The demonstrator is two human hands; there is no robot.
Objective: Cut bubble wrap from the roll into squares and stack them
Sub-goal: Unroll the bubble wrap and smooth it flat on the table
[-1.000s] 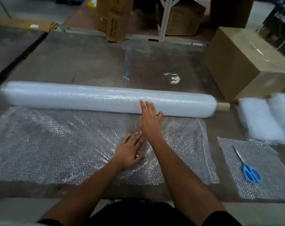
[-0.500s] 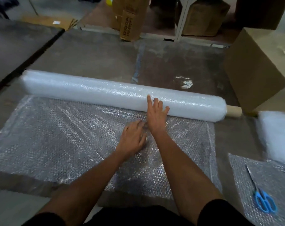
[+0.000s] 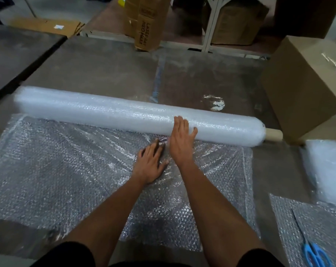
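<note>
— Where's the bubble wrap roll (image 3: 105,112)?

— Lying across the tabletop (image 3: 105,66) from nine to three o'clock, its unrolled sheet (image 3: 57,170) spread toward us.

— And the hands?

— Left hand (image 3: 150,166) flat on the sheet, grip released. Right hand (image 3: 181,140) spread open, fingers on the roll. Blue scissors (image 3: 313,251) lie at four o'clock on a cut square (image 3: 284,224).

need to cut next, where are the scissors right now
In the head view the blue-handled scissors lie at the lower right, on a cut bubble wrap square, well right of the right hand and neither hand touching them.
</note>
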